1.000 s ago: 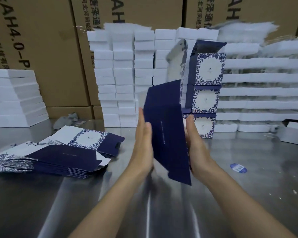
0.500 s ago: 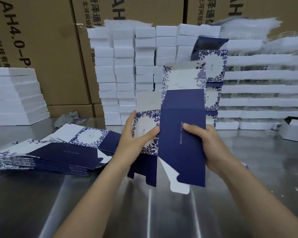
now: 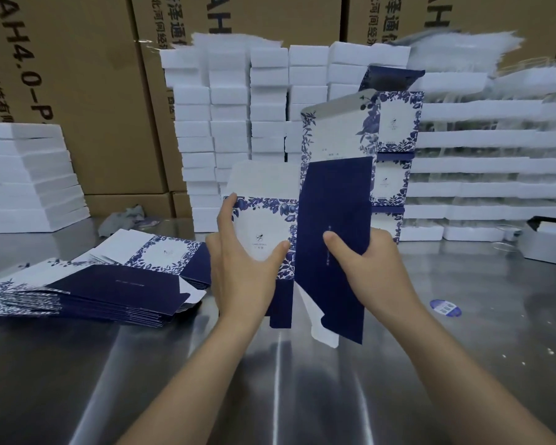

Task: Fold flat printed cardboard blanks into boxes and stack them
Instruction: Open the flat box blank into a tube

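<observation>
The brown cartons (image 3: 77, 91) at the back read "AH4.0-P" in big black letters, with Chinese characters alongside. A blank (image 3: 331, 200) is held upright in the air over the steel desk (image 3: 270, 396), its long axis close to vertical, with a floral flap on top and a white tab at the bottom. Its white panel bears a small logo, and a thin line of lettering runs down the navy panel; both are too small to read. The left grip (image 3: 241, 277) clamps the white floral panel, thumb on its face and fingers hooked over the left edge. The right grip (image 3: 376, 271) pinches the navy panel, thumb in front and fingers behind. Both hold it at mid-height, so it sticks out above and below them. A pile of flat blanks (image 3: 87, 284) lies to the left, and folded boxes (image 3: 395, 149) stand stacked behind.
</observation>
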